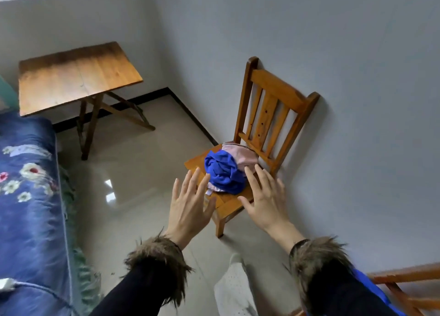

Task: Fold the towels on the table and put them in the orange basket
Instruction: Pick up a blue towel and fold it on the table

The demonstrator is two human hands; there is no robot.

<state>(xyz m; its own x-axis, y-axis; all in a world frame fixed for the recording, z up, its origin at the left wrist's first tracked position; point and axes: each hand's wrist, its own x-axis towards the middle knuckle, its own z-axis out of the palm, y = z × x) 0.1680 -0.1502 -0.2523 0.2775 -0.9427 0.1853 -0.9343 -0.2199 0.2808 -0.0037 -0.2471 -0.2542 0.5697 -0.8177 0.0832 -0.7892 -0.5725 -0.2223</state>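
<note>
A crumpled blue towel (pixel 223 171) lies on the seat of a wooden chair (pixel 271 106), on top of a pink towel (pixel 240 155). My left hand (pixel 190 206) is open with spread fingers, just left of the pile and in front of the seat's edge. My right hand (pixel 266 201) is open too, its fingertips close to the pile's right side. Neither hand holds anything. A wooden folding table (pixel 76 77) with a bare top stands at the back left. No orange basket is in view.
A bed with a blue flowered cover (pixel 28 208) fills the left side. Grey walls meet in the corner behind the table and chair. Shiny tiled floor (pixel 133 172) lies between bed and chair. Part of another wooden frame (pixel 404 282) shows at the bottom right.
</note>
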